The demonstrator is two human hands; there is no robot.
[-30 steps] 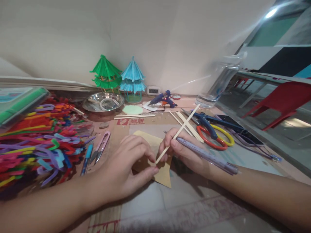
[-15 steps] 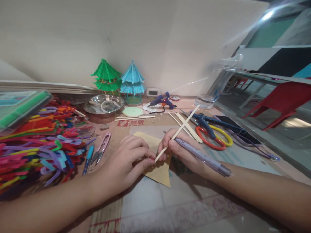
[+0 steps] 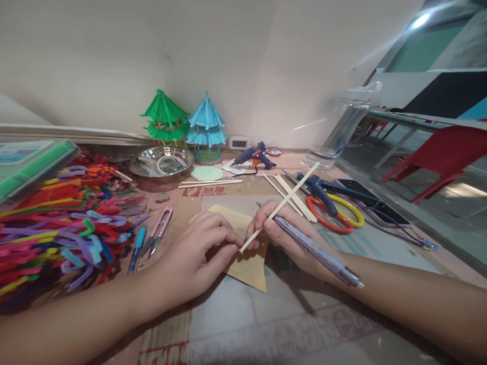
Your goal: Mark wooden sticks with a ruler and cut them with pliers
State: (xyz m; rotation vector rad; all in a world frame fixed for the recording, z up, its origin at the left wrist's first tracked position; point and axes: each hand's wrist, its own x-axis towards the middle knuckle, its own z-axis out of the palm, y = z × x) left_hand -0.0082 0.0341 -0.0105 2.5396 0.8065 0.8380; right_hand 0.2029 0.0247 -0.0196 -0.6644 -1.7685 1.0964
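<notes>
Our left hand (image 3: 196,251) presses flat on a tan sheet of paper (image 3: 247,263) on the table (image 3: 289,314), fingertips touching the lower end of a thin wooden stick (image 3: 279,208), which our right hand (image 3: 283,235) pinches in a closed grip together with a purple pen (image 3: 319,251). The stick slants up to the right over a bundle of loose sticks (image 3: 294,195) and the scissors (image 3: 331,203). To the left lie a heap of coloured pipe cleaners (image 3: 64,218) and thread snips (image 3: 158,230); at the back stand a green paper pagoda (image 3: 164,116), a blue paper pagoda (image 3: 207,124), a metal bowl (image 3: 162,161) and a glue gun (image 3: 253,154).
</notes>
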